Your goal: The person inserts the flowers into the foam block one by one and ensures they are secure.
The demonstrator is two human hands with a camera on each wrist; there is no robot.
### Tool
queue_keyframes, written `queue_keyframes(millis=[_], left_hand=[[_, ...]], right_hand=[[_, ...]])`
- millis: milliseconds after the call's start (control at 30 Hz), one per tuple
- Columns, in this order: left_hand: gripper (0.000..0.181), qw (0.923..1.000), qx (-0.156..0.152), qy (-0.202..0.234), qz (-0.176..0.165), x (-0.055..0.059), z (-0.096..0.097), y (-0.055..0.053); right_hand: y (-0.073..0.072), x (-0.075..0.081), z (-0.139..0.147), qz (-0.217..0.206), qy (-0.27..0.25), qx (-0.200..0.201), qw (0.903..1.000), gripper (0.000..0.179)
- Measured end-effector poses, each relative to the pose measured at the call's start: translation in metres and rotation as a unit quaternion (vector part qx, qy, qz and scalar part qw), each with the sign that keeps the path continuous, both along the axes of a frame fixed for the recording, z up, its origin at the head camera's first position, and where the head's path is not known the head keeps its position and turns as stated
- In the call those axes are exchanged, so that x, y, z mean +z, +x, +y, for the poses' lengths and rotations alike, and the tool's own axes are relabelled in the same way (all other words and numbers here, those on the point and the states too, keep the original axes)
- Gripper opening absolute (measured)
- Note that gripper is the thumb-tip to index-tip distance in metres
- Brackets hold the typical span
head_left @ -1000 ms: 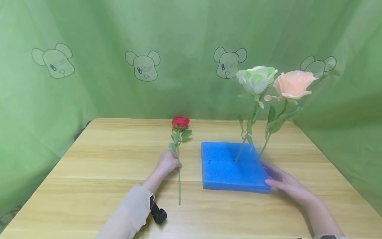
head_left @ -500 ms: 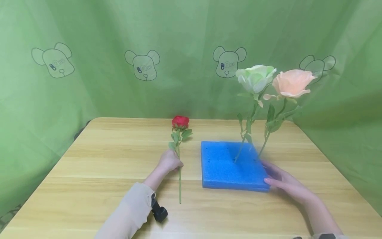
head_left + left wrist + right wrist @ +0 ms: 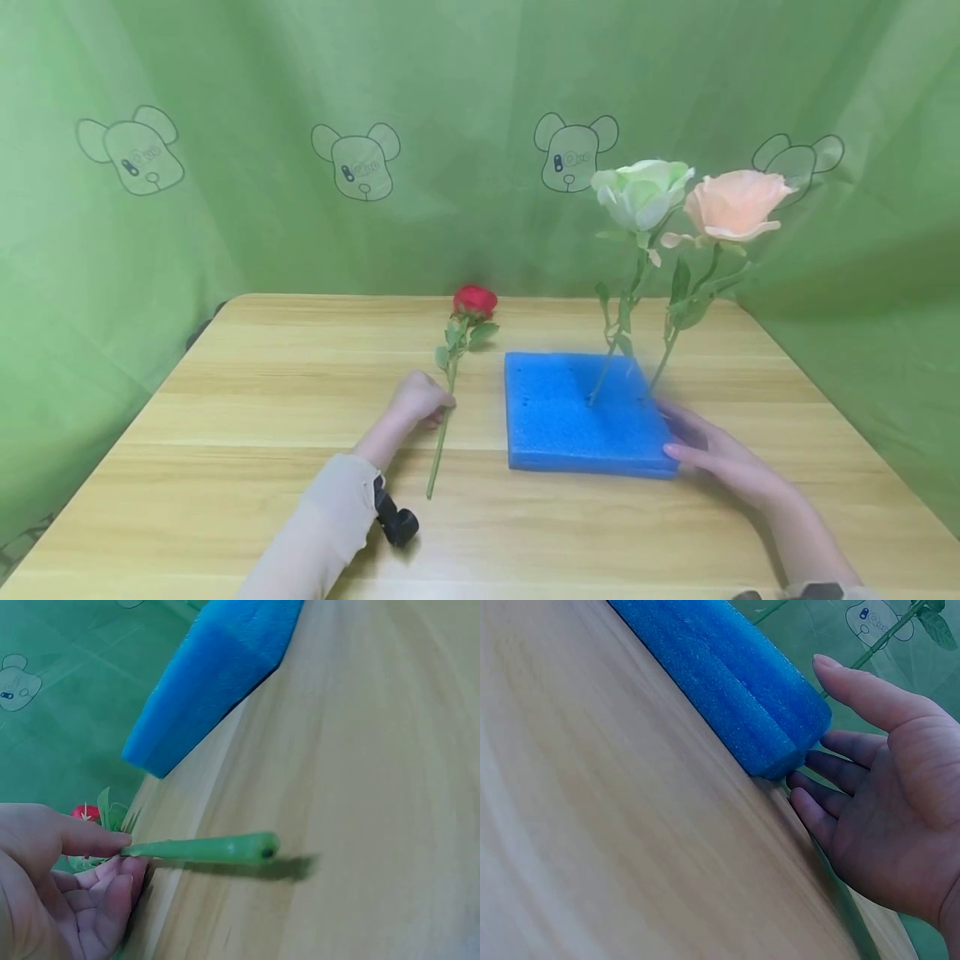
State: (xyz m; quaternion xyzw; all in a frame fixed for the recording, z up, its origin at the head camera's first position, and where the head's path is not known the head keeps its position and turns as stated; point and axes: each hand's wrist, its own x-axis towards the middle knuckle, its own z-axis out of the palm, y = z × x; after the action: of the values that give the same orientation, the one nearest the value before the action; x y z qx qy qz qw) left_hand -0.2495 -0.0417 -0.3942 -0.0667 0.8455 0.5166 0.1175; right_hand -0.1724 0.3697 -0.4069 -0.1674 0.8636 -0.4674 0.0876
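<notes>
My left hand (image 3: pixel 417 400) pinches the green stem of a red artificial rose (image 3: pixel 475 301) left of the middle of the table. The bloom points to the far edge; the cut stem end points back toward me. In the left wrist view the stem (image 3: pixel 210 849) sticks out past the thumb, its shadow beside it on the wood. At right, a blue foam block (image 3: pixel 577 437) bears an upright white-green rose (image 3: pixel 643 197) and a peach rose (image 3: pixel 737 207). My right hand (image 3: pixel 720 461) rests its loosely extended fingers at the block's right side, with the thumb near its top edge.
The wooden table (image 3: pixel 225 400) reaches to a green curtain (image 3: pixel 465 100) printed with mouse heads. Small holes (image 3: pixel 525 403) mark the block's top. A black camera strap (image 3: pixel 393 518) sits at the left cuff.
The red rose has swung: its bloom has shifted right and its stem end left, so it now slants. The left hand has moved slightly away from me. The right hand and block look unchanged.
</notes>
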Motion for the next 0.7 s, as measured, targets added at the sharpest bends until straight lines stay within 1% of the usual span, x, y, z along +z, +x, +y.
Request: queue_keyframes(millis=[133, 200, 333, 533, 700], left_hand=[[0.011, 0.9996, -0.004, 0.023, -0.017, -0.002, -0.003, -0.003], [0.01, 0.9991, -0.012, 0.034, -0.023, -0.003, -0.005, -0.004], [0.009, 0.9967, -0.034, 0.064, -0.036, -0.002, -0.009, -0.004], [0.023, 0.993, -0.068, 0.082, -0.052, 0.001, -0.011, -0.001], [0.033, 0.9891, -0.07, 0.109, -0.07, 0.001, -0.011, 0.0]], right_hand=[[0.0, 0.002, -0.001, -0.001, 0.004, 0.001, 1.0, 0.062], [0.001, 0.003, -0.001, -0.002, 0.007, -0.002, 1.0, 0.062], [0.0, 0.003, -0.001, -0.001, 0.011, -0.003, 0.9999, 0.062], [-0.001, 0.003, -0.001, 0.002, 0.012, -0.002, 0.9999, 0.061], [0.0, 0.002, -0.001, -0.002, -0.004, 0.002, 1.0, 0.062]])
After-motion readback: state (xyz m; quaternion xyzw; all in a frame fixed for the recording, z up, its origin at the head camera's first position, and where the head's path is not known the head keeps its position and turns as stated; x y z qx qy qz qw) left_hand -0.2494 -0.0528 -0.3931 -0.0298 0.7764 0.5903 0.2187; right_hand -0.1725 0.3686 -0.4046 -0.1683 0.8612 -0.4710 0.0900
